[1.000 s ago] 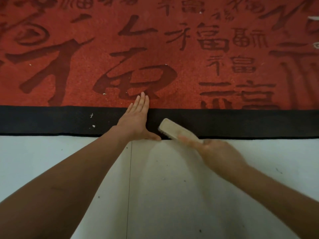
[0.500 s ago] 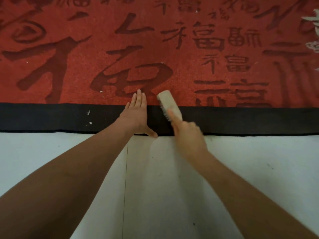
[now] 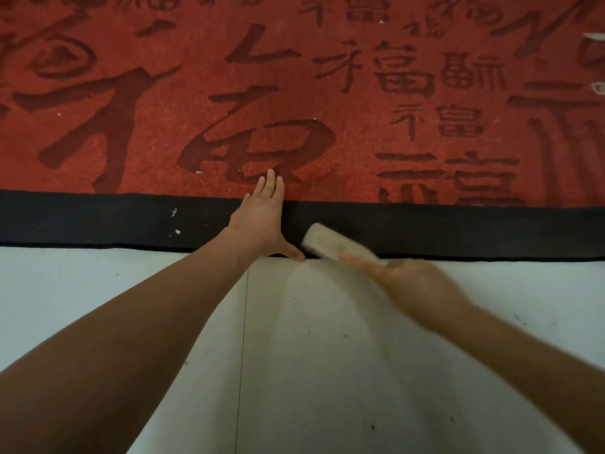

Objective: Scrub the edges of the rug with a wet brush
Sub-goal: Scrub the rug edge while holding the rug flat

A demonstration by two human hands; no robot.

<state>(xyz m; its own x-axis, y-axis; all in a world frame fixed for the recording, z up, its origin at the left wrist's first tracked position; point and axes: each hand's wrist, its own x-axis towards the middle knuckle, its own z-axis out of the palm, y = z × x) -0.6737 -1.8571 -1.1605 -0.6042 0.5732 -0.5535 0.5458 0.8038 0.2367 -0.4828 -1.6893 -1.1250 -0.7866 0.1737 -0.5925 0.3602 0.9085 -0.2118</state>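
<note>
A white tiled floor (image 3: 343,355), speckled with dark spots, crossed by a thin seam (image 3: 243,355).

An indoor room, most likely in a home, is shown. Under the arms a white tiled floor (image 3: 327,355) is seen, with a thin joint line (image 3: 244,339) below the left hand (image 3: 262,221). Beyond the hands a large red rug (image 3: 163,126) is spread, covered with dark calligraphy characters and bound by a black border (image 3: 98,221). No furniture is visible, so the exact room cannot be told.
</note>
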